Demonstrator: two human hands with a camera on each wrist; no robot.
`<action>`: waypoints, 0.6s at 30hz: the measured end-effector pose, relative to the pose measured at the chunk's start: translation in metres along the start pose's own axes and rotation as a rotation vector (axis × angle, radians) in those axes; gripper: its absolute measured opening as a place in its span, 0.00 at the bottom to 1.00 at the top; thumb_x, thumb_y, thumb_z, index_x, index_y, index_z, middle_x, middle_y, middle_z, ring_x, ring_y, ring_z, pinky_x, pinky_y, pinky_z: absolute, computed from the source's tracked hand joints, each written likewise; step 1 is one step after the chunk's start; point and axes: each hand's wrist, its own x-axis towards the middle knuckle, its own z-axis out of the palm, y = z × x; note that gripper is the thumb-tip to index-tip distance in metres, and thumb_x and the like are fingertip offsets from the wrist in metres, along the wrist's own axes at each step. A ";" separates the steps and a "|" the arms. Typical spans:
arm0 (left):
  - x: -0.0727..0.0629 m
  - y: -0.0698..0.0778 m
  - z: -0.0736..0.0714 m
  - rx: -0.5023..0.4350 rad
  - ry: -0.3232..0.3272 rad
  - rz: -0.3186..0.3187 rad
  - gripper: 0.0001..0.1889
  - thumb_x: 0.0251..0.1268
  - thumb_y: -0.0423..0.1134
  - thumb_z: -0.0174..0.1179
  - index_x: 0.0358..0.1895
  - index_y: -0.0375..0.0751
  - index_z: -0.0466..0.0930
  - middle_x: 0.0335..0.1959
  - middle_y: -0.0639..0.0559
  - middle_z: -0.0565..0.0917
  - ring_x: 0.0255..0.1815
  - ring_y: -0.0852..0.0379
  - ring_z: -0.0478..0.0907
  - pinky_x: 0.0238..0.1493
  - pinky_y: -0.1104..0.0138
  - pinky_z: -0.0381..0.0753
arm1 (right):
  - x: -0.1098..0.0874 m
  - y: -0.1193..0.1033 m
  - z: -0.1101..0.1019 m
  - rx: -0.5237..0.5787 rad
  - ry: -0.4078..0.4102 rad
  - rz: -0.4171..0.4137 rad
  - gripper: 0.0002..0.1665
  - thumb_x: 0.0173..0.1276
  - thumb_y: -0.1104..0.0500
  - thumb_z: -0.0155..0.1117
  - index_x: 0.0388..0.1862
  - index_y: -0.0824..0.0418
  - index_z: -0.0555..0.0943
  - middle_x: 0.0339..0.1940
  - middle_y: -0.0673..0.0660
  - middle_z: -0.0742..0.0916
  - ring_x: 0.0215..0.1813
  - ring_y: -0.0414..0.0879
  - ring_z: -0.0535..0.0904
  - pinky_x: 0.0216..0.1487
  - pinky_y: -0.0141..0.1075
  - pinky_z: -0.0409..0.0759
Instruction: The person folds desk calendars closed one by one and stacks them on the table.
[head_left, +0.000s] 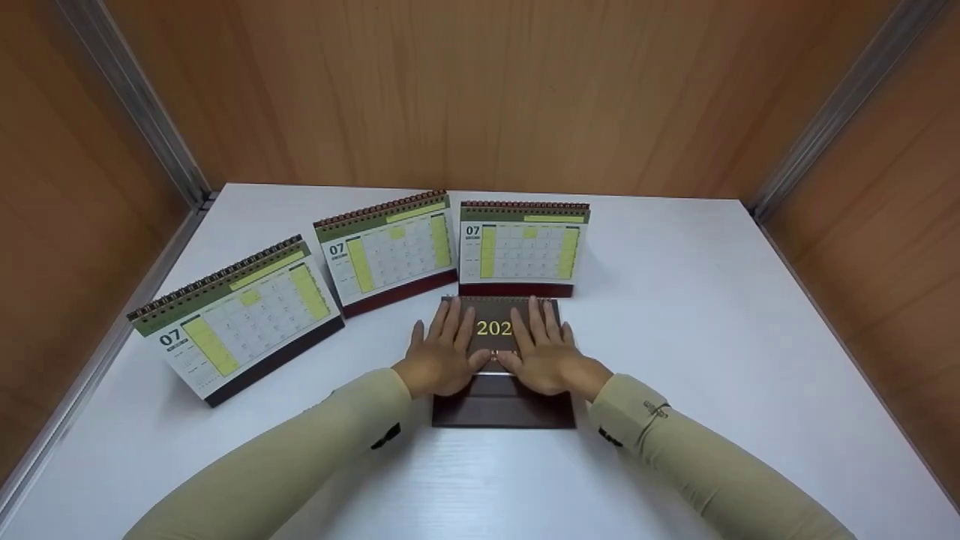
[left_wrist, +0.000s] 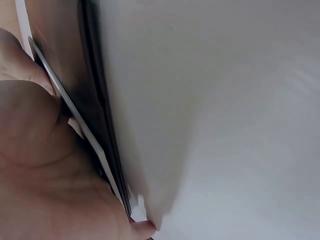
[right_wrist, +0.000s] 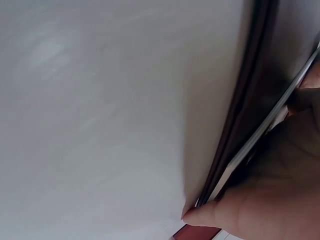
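A dark brown desk calendar (head_left: pixel 493 311) with gold digits on its cover lies folded down on the white table, its spiral edge toward the back. My left hand (head_left: pixel 442 352) rests on the left half of the cover with fingers straight and spread. On the right half lies my right hand (head_left: pixel 546 352), also flat with spread fingers. Both thumbs point inward near the cover's lower edge. Below the hands, the dark base board (head_left: pixel 502 411) extends toward me. In the left wrist view the page stack (left_wrist: pixel 95 140) stands slightly raised off the base, under the palm; the right wrist view shows the same stack (right_wrist: pixel 250 140).
Three spiral calendars stand upright behind and to the left: one with a dark base (head_left: pixel 240 322), one with a red base (head_left: pixel 386 255), and another red-based one (head_left: pixel 523 251) just behind the hands. Wooden panels (head_left: pixel 480 90) enclose the white table (head_left: pixel 712 337) at back and sides.
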 end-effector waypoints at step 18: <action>-0.031 -0.027 -0.030 -0.174 0.216 0.229 0.33 0.83 0.48 0.58 0.82 0.36 0.63 0.84 0.37 0.60 0.84 0.38 0.57 0.80 0.43 0.62 | -0.025 0.032 -0.027 0.047 0.180 -0.247 0.33 0.86 0.51 0.55 0.85 0.55 0.66 0.89 0.63 0.56 0.88 0.61 0.48 0.84 0.60 0.57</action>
